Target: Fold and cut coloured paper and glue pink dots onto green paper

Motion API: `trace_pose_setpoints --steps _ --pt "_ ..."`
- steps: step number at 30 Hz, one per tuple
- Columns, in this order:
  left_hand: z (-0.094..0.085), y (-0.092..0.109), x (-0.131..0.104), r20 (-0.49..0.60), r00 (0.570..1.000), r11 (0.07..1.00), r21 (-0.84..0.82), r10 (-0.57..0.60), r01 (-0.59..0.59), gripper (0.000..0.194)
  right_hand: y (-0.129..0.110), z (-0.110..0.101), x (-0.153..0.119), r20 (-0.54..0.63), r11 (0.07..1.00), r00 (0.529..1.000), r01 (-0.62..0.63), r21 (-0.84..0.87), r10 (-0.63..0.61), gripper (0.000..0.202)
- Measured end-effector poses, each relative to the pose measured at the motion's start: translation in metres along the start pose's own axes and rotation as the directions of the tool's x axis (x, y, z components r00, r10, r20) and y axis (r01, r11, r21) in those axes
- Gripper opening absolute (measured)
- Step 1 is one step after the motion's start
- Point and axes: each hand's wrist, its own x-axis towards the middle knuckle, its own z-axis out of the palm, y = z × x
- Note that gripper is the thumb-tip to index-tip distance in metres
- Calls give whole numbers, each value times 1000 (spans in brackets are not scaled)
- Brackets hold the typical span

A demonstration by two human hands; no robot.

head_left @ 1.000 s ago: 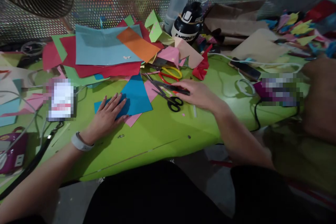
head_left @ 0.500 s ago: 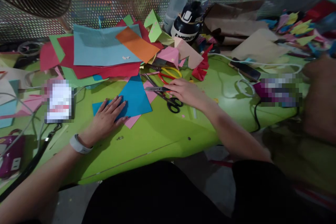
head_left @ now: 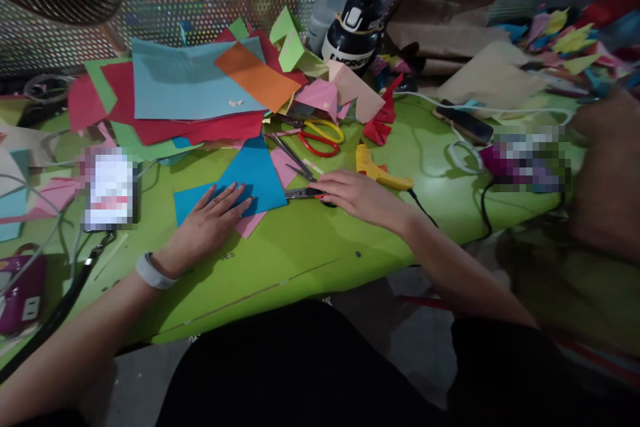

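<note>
Two bare hands work over a green table (head_left: pixel 290 257), the left hand (head_left: pixel 215 220) lying flat, palm down with its fingers extended and slightly spread, on a blue paper (head_left: pixel 260 177) near the middle of the scene; it presses the sheet and grips nothing. The right hand (head_left: pixel 353 197), just to the right, has its fingers curled low and nearly closed about a bladed tool (head_left: pixel 299 193), whose tip points left and sits right at the paper's right corner; whether it touches, I cannot tell. Pink paper (head_left: pixel 250 225) peeks out under the near edge of the blue. Black scissors (head_left: pixel 295 161) lie just beyond the tool, partly hidden by the hand, with yellow-and-red-handled scissors (head_left: pixel 323 137) farther off and a yellow glue gun (head_left: pixel 377 170) to the right. The blue paper should be light, thin and fairly stiff, apt to slide on the smooth tabletop and easy to crease, so a flat palm or a light pinch at an edge suits it; the tool is best held by its handle, clear of the blade.
</note>
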Motion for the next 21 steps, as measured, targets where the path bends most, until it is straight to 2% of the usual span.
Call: trace_pose_setpoints --steps 7,14,21 --pt "-8 2 4 105 994 998 -57 24 -18 57 -12 7 -6 -46 999 998 34 30 -33 35" --pt "-13 3 5 128 992 999 -47 24 -18 60 -8 9 -3 -42 996 997 64 67 -61 35" --pt "-12 3 5 117 993 999 -36 29 -25 60 -9 6 -12 -44 995 998 52 86 -48 35"
